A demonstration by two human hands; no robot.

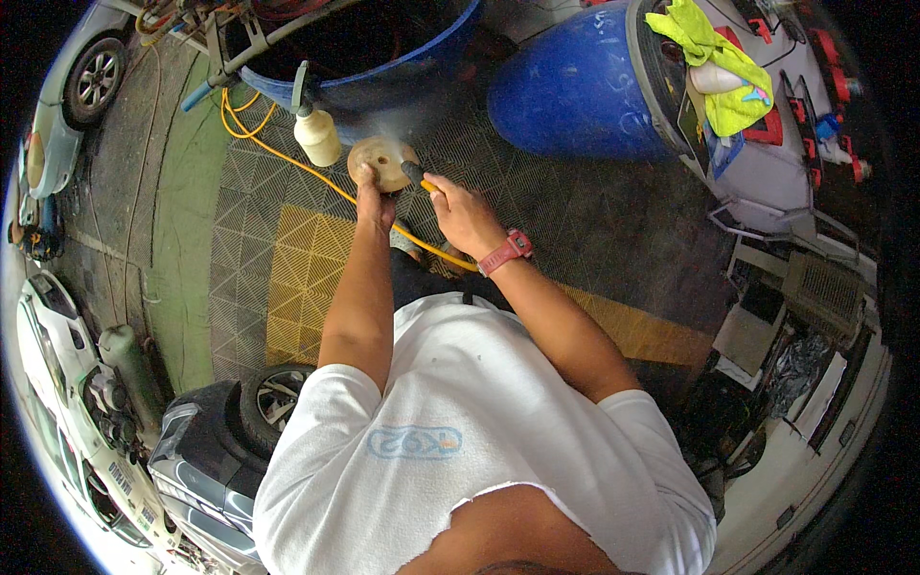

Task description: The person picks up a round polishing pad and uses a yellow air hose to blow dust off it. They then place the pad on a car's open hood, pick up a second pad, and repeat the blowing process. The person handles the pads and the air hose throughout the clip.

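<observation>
My left hand [370, 196] grips a round tan polishing pad [368, 155] by its near edge. The pad has a hole in its middle and is tilted up in front of me. My right hand [468, 218] is closed around a blow gun with a black nozzle [412, 172] and a yellow body. Its tip points at the pad's right side, close to the face. Pale haze hangs just beyond the pad. A yellow hose [326, 180] runs behind my left wrist and under my right forearm.
A spray bottle [317, 137] with pale yellow liquid hangs by a blue drum [369, 84]. Another blue drum [575, 81] stands right, near a lime-green cloth [698, 43]. Grid tiles [307, 273] cover the floor. A dark car [206, 446] is close at lower left.
</observation>
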